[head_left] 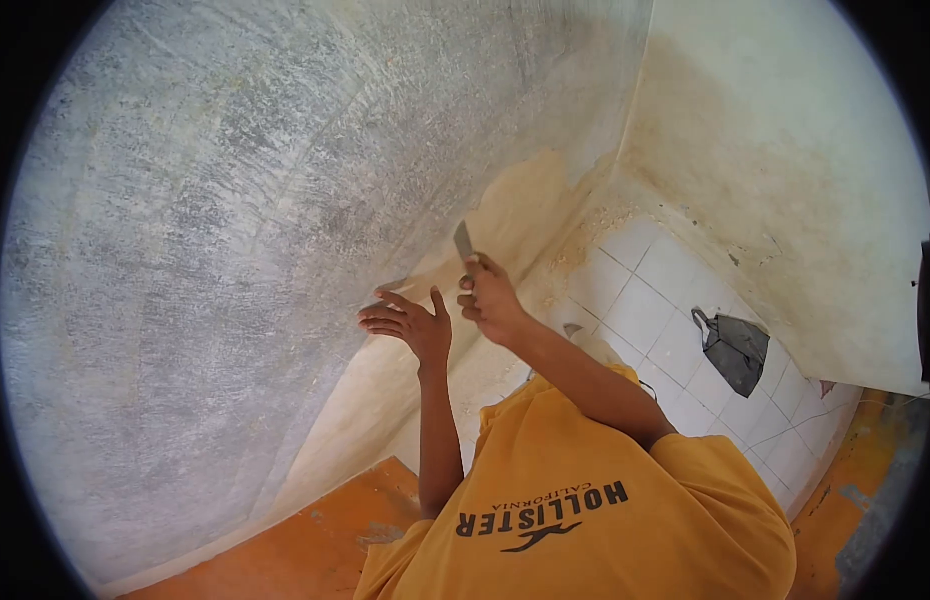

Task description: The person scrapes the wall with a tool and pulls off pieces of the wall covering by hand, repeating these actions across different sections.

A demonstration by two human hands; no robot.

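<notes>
My right hand (493, 303) is closed round the handle of a scraper (464, 240), its flat grey blade pointing up and toward the wall. Most of the handle is hidden in my fist. To the left, my left hand (413, 325) is open, fingers spread beside the wall and holding nothing. Its fingertips overlap the lower edge of the mottled grey-white coating (255, 220). Below that edge runs a bare beige strip of wall (520, 205), widest near the corner.
Beige crumbs (585, 232) lie along the wall's foot on white floor tiles (625, 290). A dark grey bag-like item (737, 352) rests on the tiles to the right. A stained cream wall (755, 170) meets the coated wall at a corner. Orange surfaces (285, 535) show lower down.
</notes>
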